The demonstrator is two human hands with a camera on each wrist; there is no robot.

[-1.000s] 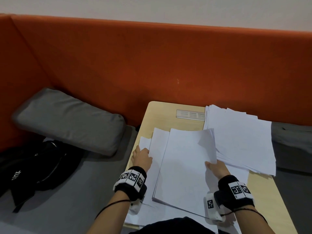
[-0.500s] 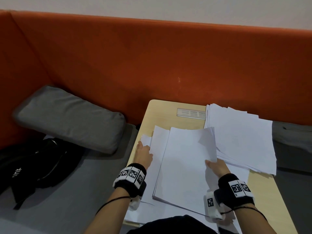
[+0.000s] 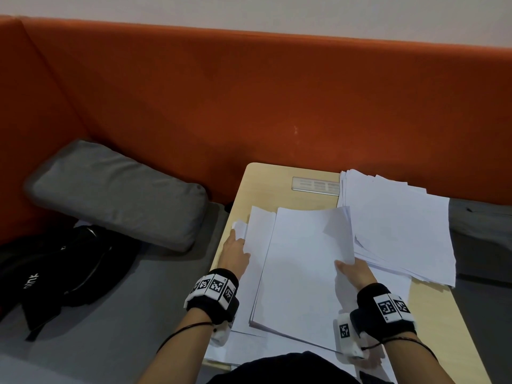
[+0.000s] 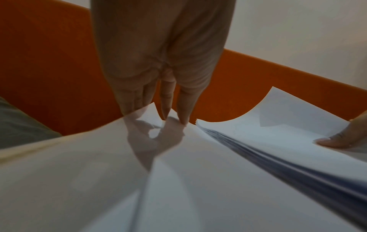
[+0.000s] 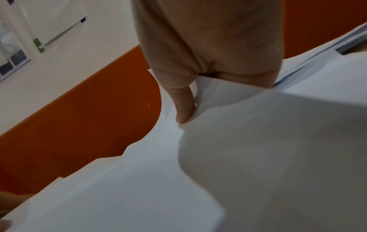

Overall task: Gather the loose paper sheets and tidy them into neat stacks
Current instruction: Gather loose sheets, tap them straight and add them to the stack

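On the wooden table (image 3: 266, 187) a squared stack of white sheets (image 3: 302, 273) lies in the middle, over looser sheets (image 3: 259, 239) that stick out to its left. My right hand (image 3: 343, 266) grips the stack's right edge, thumb (image 5: 184, 109) on top and fingers hidden underneath. My left hand (image 3: 235, 236) pinches the left edge of the loose sheets; in the left wrist view some fingers (image 4: 168, 106) lie on top and others show through the paper. A fanned pile of sheets (image 3: 396, 228) lies at the back right.
An orange padded backrest (image 3: 249, 92) rises right behind the table. Left of the table, on the grey seat, are a grey cushion (image 3: 119, 189) and a black bag (image 3: 55, 273). A metal plate (image 3: 315, 185) is set into the tabletop's far edge.
My left hand has slid a little forward along the left edge of the loose sheets, whose small corner now curls up. The right hand and the stack have barely moved.
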